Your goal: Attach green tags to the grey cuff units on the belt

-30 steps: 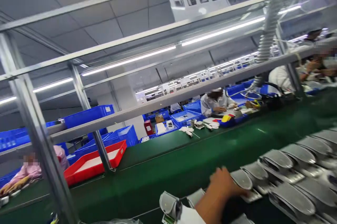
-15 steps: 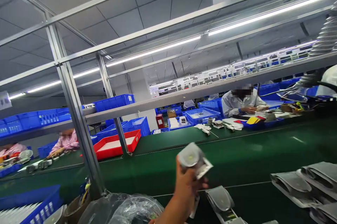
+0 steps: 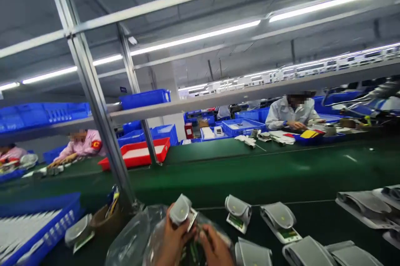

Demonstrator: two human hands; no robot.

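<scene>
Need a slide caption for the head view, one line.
Left hand grips a grey cuff unit, right hand at a clear plastic bag, above the green conveyor belt.

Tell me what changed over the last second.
One hand took a gray cuff from the rows on the belt, raised it, then brought it down to a clear bag. The left hand now grips the cuff, and the right hand has come in beside it at the bag. The red tray and blue crates stayed put.
</scene>
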